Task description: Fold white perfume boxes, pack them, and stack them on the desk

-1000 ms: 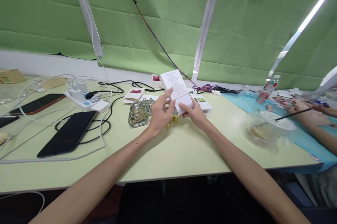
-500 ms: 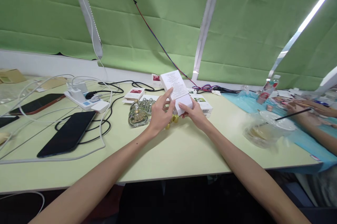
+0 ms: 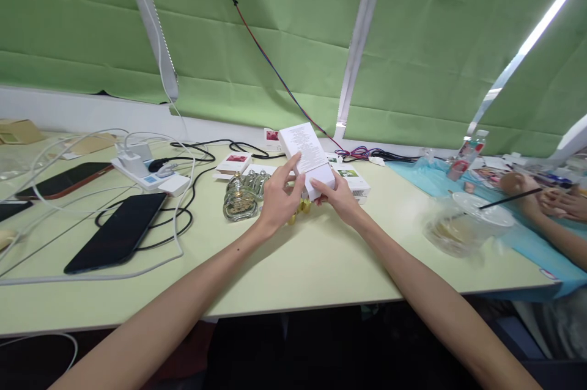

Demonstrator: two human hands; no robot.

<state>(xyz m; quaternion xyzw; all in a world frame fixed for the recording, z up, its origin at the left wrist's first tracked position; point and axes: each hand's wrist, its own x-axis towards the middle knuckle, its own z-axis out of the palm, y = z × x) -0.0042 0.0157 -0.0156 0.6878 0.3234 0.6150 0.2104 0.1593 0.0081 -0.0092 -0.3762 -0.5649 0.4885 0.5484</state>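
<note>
A white carton (image 3: 300,140) with small printed text is held tilted above the table between my two hands. My left hand (image 3: 280,194) grips its left side, with fingers lying on the printed face. At the lower right end my right hand (image 3: 338,194) holds it, the thumb pressed on the plain white part below a seam. Several clear glass bottles (image 3: 241,203) with ornate fronts stand to the left of my left hand. Small gold caps (image 3: 303,206) lie beneath the carton, partly hidden. More white cartons (image 3: 353,179) with pictures lie behind my hands.
At left are a black phone (image 3: 117,234), a power strip (image 3: 144,176) and tangled cables. To the right stand a plastic cup (image 3: 458,231) with a black straw and a bottle (image 3: 468,154). Another person's hands (image 3: 562,200) are over a blue sheet (image 3: 532,243).
My hands and the carton keep nearly the same pose. At the far right, the other person's hands have shifted, and a round brownish thing now shows there.
</note>
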